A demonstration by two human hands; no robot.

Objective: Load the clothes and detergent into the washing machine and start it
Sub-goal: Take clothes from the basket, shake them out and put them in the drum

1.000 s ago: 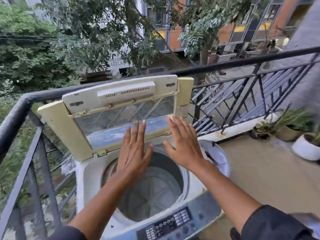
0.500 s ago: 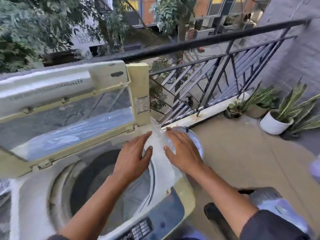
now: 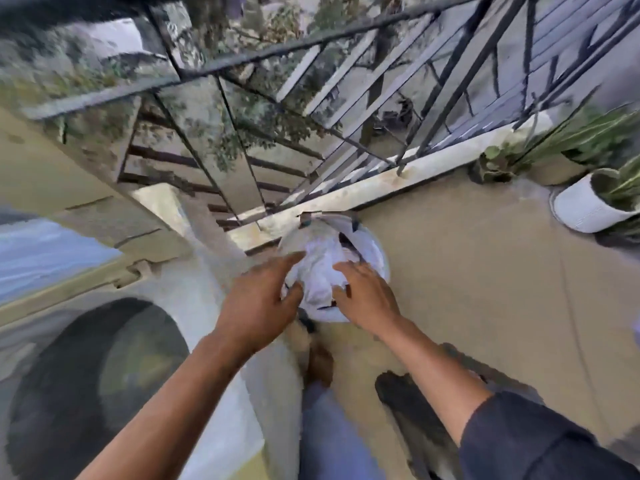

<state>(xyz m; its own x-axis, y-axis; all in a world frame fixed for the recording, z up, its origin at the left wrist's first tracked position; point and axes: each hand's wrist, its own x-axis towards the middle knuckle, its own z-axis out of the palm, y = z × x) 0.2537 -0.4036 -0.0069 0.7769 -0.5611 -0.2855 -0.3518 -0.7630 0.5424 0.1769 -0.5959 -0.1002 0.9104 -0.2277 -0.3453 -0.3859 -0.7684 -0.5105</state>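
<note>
— Both hands have left the washer (image 3: 194, 306) rim and reached down to the clothes (image 3: 320, 271)?
— Yes. Left hand (image 3: 258, 303) and right hand (image 3: 367, 296) flank the white heap in the tub (image 3: 379, 258), fingers spread, gripping nothing; blur hides contact.

No text, label, brand, number or sign can be read here; the view is too blurred by motion.
</note>
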